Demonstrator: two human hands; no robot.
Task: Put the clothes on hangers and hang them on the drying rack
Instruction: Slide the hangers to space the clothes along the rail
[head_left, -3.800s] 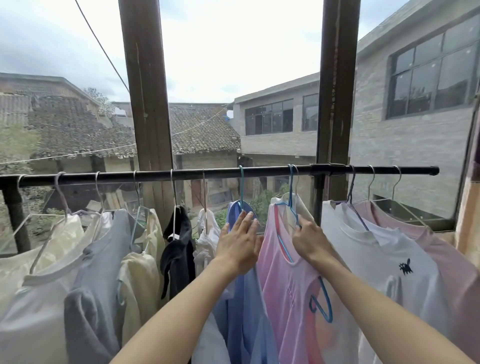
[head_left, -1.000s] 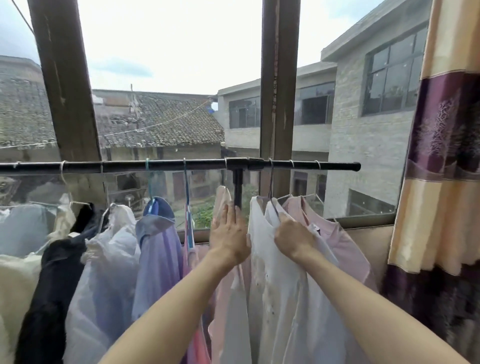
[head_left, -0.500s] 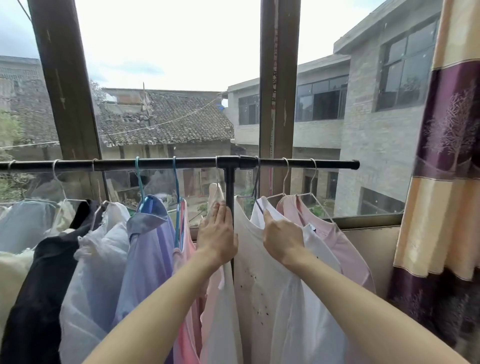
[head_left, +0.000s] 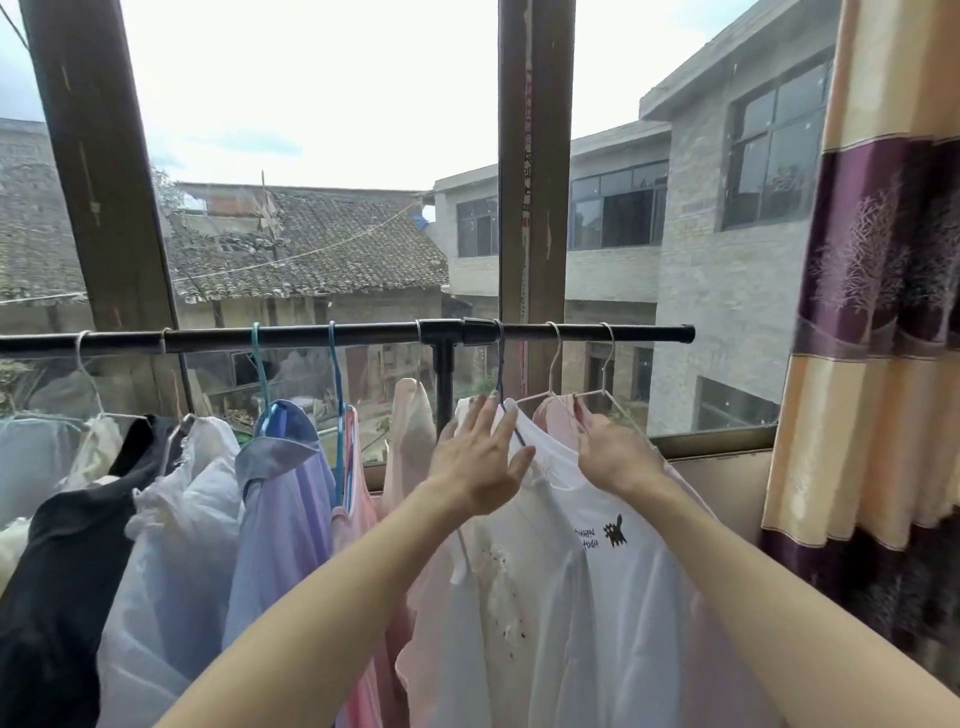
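Gripping white shirt (head_left: 587, 597), right hand (head_left: 615, 457) fingertips hidden, hem cropped

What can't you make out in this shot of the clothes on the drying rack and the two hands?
All in the head view:
- Right hand: its fingertips sink into the white T-shirt collar, so the grip is unclear.
- T-shirt print: too small to read.
- Drying rack rod: cut off by the left edge.
- Pink shirt: mostly hidden behind the white T-shirt.
- Left hand: only its back shows; contact underneath is hidden.
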